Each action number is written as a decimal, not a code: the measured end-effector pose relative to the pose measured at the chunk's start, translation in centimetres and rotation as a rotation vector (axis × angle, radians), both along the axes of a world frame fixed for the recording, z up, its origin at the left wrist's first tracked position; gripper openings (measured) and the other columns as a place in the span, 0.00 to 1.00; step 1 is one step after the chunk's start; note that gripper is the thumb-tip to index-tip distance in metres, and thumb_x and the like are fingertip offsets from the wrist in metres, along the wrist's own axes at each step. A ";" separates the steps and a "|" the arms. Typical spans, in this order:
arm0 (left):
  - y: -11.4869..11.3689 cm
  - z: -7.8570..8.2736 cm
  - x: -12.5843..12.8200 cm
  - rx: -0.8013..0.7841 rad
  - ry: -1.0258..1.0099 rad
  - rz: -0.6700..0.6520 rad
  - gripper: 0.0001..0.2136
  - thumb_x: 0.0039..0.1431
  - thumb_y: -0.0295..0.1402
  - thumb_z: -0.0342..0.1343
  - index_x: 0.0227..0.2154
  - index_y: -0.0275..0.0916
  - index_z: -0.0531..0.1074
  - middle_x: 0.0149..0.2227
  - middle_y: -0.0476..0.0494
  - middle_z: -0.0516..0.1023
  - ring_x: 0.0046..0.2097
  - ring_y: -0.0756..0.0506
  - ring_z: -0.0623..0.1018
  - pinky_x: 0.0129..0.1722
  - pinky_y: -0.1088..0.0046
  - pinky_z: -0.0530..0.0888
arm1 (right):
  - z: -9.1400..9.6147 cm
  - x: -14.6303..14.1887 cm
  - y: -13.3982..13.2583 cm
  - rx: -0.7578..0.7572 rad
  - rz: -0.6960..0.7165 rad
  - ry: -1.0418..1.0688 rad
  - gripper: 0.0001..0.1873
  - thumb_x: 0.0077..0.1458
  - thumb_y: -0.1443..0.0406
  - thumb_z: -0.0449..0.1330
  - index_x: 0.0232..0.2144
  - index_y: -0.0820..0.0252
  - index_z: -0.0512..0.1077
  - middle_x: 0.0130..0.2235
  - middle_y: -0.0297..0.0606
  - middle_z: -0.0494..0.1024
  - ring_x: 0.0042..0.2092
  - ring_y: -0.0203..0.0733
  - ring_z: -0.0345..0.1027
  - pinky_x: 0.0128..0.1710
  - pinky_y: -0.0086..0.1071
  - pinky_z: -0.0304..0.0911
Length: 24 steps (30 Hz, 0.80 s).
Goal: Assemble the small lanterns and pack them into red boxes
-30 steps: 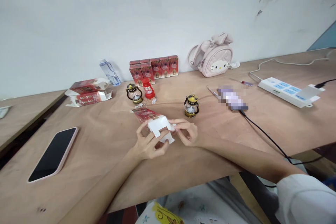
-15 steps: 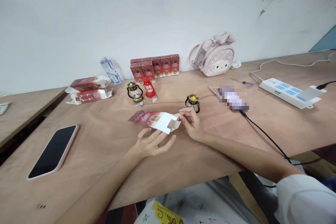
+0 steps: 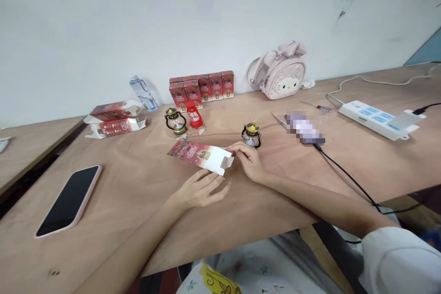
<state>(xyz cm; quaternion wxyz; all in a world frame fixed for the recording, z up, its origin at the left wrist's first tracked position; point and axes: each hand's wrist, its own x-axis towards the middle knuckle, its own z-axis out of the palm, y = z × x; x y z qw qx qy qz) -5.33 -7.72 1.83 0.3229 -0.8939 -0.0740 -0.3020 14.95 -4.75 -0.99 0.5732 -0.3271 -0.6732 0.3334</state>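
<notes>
Between my hands is a red and white printed cardboard box (image 3: 200,155), held tilted above the table with its flapped end facing right. My left hand (image 3: 201,188) grips the near edge of the box from below, fingers curled against it. At the flap end, my right hand (image 3: 247,160) pinches the far corner. Just beyond that hand stands a small black and gold lantern (image 3: 251,134). A second black and gold lantern (image 3: 176,121) and a red lantern (image 3: 194,115) stand farther back, left of centre, with small tags beside them.
Several closed red boxes (image 3: 209,86) line the wall beside a pink bag (image 3: 285,76). Flattened cartons (image 3: 117,119) and a water bottle (image 3: 143,93) sit back left. A phone (image 3: 69,202) lies near left. At right are a charging phone (image 3: 305,128), screwdrivers (image 3: 323,108) and a power strip (image 3: 377,119).
My left fingers have closed in on the box's near edge from a more spread pose. My right fingers have shifted slightly left along the flap. The box has turned a little.
</notes>
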 end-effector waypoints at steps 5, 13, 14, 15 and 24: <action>0.3 -0.4 -0.1 -0.175 0.013 0.045 0.08 0.56 0.22 0.52 0.38 0.39 0.69 0.28 0.48 0.74 0.32 0.50 0.71 0.35 0.71 0.67 | 0.5 0.2 -0.5 0.080 0.077 -0.079 0.13 0.60 0.58 0.52 0.43 0.57 0.70 0.45 0.42 0.72 0.49 0.42 0.66 0.49 0.39 0.64; 0.5 -0.3 0.0 -0.104 -0.130 0.140 0.07 0.55 0.25 0.54 0.37 0.39 0.71 0.33 0.47 0.79 0.37 0.48 0.76 0.42 0.69 0.67 | 1.1 -0.1 -1.2 0.349 0.041 -0.241 0.17 0.55 0.70 0.54 0.48 0.58 0.66 0.48 0.45 0.70 0.52 0.42 0.65 0.51 0.40 0.64; 0.5 -0.2 0.0 -0.065 -0.151 0.165 0.07 0.54 0.27 0.56 0.36 0.40 0.72 0.34 0.47 0.80 0.39 0.48 0.76 0.44 0.68 0.66 | 1.1 -0.1 -1.2 0.373 0.037 -0.240 0.17 0.56 0.71 0.52 0.48 0.58 0.66 0.48 0.45 0.70 0.52 0.42 0.65 0.51 0.40 0.64; 0.5 -0.1 -0.1 -0.029 -0.165 0.184 0.07 0.53 0.29 0.58 0.37 0.40 0.72 0.34 0.48 0.80 0.40 0.48 0.77 0.46 0.67 0.65 | 1.1 -0.1 -1.2 0.390 0.030 -0.236 0.17 0.56 0.71 0.52 0.48 0.58 0.66 0.47 0.45 0.70 0.51 0.42 0.65 0.51 0.40 0.64; 1.1 0.1 -0.9 0.024 -0.090 0.246 0.10 0.57 0.32 0.54 0.42 0.42 0.72 0.45 0.45 0.79 0.51 0.45 0.74 0.60 0.59 0.52 | 0.7 0.2 -0.9 0.440 0.041 -0.265 0.19 0.57 0.73 0.48 0.49 0.57 0.66 0.48 0.45 0.71 0.51 0.42 0.66 0.51 0.41 0.65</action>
